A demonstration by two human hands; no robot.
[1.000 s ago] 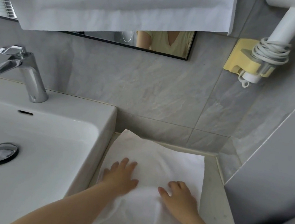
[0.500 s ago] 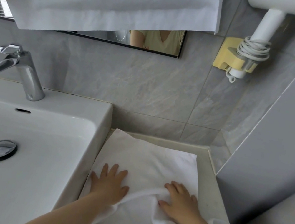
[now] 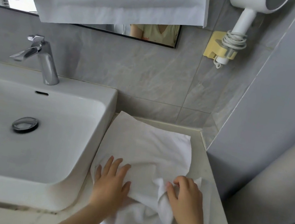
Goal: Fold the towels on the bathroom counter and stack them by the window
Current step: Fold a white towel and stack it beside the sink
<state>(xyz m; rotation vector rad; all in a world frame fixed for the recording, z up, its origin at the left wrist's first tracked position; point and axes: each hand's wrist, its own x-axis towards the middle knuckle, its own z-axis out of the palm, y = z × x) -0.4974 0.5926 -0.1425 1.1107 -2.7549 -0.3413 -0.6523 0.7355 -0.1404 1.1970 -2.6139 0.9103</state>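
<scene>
Under both palms, on the narrow beige stone counter (image 3: 208,173) beside the white ceramic basin (image 3: 41,133), a white terry towel (image 3: 146,147) is lying half spread, its near end running toward the person and out of view. The left hand (image 3: 111,181) is pressing flat on it, fingers straight and apart. The right hand (image 3: 186,198) is curling its fingers round a bunched ridge of cloth just beside the left thumb. As I judge it, the right hand is gathering a lump, not a clean edge, so the fold is likely heading for a crooked, creased result. If the near end is hanging off the front, its weight may be dragging the cloth down once the left palm lifts. Beyond the left fingertips the far corner seems to be lifting against the basin's side, which could skew the fold.
</scene>
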